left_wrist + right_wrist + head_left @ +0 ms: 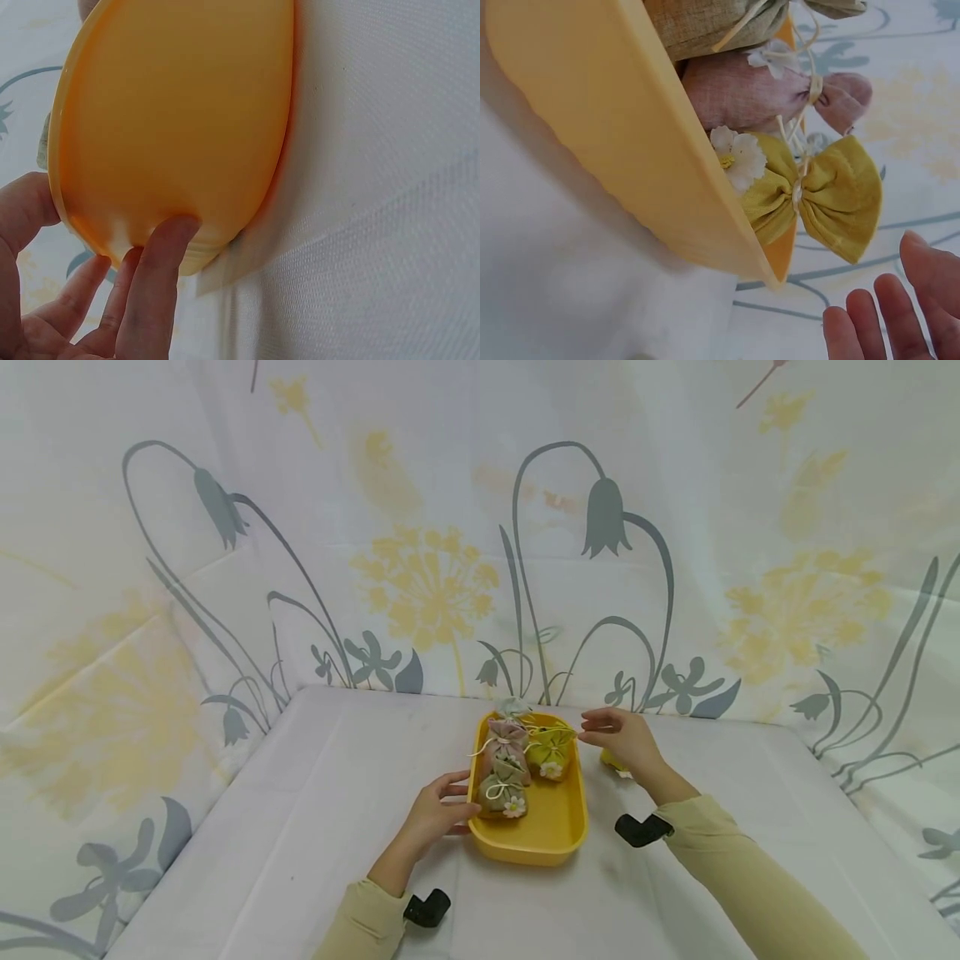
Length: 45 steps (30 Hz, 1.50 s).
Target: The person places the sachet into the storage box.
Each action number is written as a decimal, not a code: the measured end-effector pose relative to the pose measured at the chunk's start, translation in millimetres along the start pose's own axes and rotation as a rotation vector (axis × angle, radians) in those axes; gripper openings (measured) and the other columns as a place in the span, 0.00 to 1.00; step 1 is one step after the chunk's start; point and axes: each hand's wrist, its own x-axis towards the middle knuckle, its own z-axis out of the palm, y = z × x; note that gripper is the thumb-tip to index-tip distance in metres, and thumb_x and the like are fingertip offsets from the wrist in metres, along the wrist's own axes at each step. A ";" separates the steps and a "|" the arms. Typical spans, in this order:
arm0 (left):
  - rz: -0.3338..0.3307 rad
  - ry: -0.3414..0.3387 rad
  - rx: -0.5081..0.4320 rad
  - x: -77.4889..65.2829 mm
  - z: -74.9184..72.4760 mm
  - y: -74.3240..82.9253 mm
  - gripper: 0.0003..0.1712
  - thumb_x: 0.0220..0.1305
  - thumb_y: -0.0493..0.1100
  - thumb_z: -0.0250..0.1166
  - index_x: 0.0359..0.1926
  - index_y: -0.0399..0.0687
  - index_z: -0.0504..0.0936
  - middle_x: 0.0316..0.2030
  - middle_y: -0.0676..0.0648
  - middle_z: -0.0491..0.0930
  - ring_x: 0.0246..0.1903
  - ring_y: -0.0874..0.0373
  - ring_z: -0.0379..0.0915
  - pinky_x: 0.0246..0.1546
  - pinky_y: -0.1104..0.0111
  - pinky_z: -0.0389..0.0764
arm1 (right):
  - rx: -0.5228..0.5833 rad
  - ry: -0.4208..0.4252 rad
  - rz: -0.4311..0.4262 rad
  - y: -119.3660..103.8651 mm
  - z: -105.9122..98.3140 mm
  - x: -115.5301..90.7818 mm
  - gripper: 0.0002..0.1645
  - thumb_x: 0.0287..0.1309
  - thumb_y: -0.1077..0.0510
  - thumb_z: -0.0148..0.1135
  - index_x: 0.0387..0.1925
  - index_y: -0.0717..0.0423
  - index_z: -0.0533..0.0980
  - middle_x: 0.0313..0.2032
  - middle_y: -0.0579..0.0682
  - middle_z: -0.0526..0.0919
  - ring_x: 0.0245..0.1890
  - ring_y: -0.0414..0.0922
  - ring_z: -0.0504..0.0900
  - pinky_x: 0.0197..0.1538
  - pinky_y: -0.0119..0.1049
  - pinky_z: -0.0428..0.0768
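A yellow plastic tray (532,843) stands on the white-covered table. Several small drawstring pouches lie inside it: a grey-green pouch (498,797), a pink pouch (739,94) and a yellow-green pouch (840,199) with a white flower. A pale pouch (513,707) shows at the far end, partly covered by the pink one. My left hand (438,810) touches the tray's left side, with the thumb at the rim and fingers (157,277) against the outer wall. My right hand (622,739) holds nothing, its fingers loosely extended beside the tray's right rim, close to the yellow-green pouch.
Another yellow pouch (611,762) sits on the table right of the tray, partly hidden by the right hand. A floral cloth (450,635) hangs behind and at both sides of the table (337,752). Each wrist carries a black camera (427,908).
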 end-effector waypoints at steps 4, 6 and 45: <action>0.003 -0.003 -0.001 -0.5 0.4 0.0 0.35 0.54 0.35 0.67 0.64 0.42 0.66 0.52 0.37 0.71 0.45 0.45 0.76 0.32 0.58 0.83 | 0.004 0.008 0.003 2.8 -3.3 -5.0 0.24 0.54 0.59 0.66 0.52 0.63 0.74 0.47 0.60 0.79 0.48 0.54 0.78 0.52 0.44 0.77; 0.003 -0.003 -0.002 -0.4 0.4 0.1 0.35 0.54 0.35 0.67 0.64 0.42 0.66 0.52 0.37 0.71 0.45 0.45 0.76 0.32 0.59 0.83 | 0.007 0.013 -0.003 3.8 -5.5 -8.3 0.23 0.54 0.59 0.66 0.52 0.63 0.74 0.47 0.60 0.79 0.47 0.54 0.78 0.50 0.41 0.78; 0.012 0.018 0.042 0.6 -0.4 -0.4 0.35 0.52 0.36 0.69 0.63 0.42 0.68 0.50 0.38 0.72 0.42 0.49 0.77 0.34 0.62 0.83 | 0.003 0.138 0.046 51.1 -39.4 -54.1 0.26 0.54 0.57 0.66 0.52 0.67 0.73 0.44 0.60 0.79 0.34 0.29 0.77 0.39 0.23 0.76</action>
